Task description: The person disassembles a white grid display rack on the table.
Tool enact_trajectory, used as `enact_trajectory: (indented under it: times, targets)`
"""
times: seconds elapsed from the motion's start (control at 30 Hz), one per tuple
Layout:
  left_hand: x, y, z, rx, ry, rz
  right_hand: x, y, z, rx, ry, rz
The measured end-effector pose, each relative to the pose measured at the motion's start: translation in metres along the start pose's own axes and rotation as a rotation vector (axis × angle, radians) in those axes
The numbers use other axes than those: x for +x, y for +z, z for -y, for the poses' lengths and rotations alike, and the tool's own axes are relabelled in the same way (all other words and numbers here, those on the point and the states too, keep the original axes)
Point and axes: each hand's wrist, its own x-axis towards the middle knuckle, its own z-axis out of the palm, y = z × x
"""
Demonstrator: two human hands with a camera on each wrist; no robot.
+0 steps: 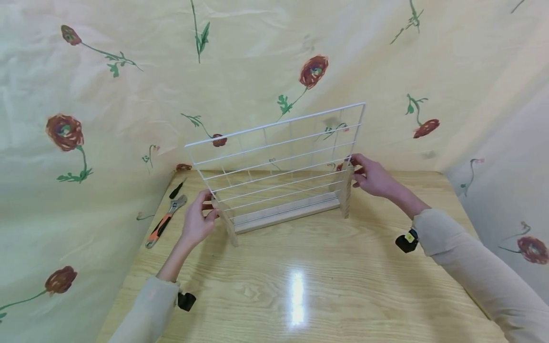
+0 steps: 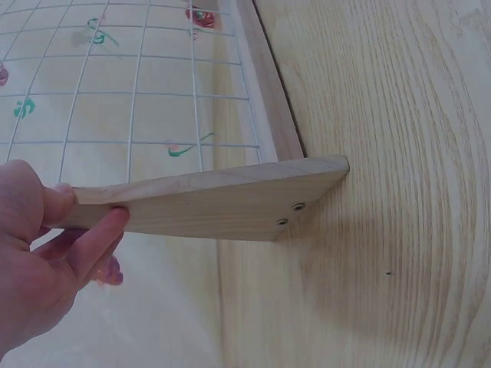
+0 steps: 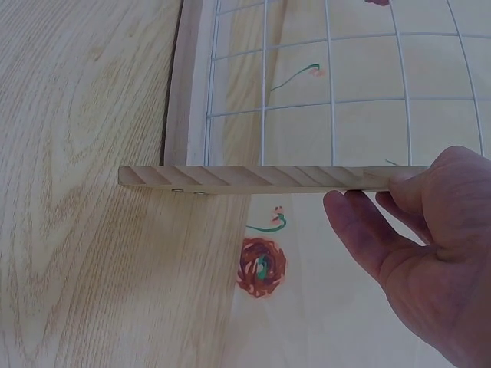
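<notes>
Thumb against fingers, the left grip [image 1: 201,220] pinches one wooden panel [image 1: 226,221], the right grip [image 1: 372,176] a second panel [image 1: 346,193]. Between them, towards the worktop's [image 1: 240,278] far edge, one wire grid [image 1: 274,124] rises above one base bar [image 1: 287,216]; over left lie one wrench [image 1: 160,227] and one screwdriver [image 1: 174,192].

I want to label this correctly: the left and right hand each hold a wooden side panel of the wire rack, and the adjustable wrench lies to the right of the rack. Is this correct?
Not quite: the head view shows the adjustable wrench to the left of the wire rack, not right. The left hand and right hand each hold a wooden side panel.
</notes>
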Motion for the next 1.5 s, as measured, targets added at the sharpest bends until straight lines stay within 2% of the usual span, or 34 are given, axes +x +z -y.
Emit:
enact_trajectory:
  times: [0.27,0.3,0.67,1.03,1.3,1.5]
  targets:
    - [-0.006,-0.003,0.001,0.027,0.023,-0.020,0.004,0.004,0.009,0.029,-0.018,-0.010]
    - [-0.008,-0.004,-0.002,0.034,0.024,-0.024,0.005,0.004,0.009,0.029,-0.019,-0.010]
    - [-0.020,-0.009,0.003,0.010,0.008,-0.045,0.011,0.015,0.014,0.039,-0.002,0.003]
    - [-0.026,-0.020,0.004,0.046,-0.006,-0.081,0.022,0.026,0.021,0.036,-0.008,0.010]
    - [-0.031,-0.028,0.008,0.076,0.071,-0.116,0.029,0.033,0.023,0.028,-0.023,0.012]
    - [-0.033,-0.030,0.012,0.096,0.083,-0.134,0.031,0.035,0.026,0.038,0.014,0.030]
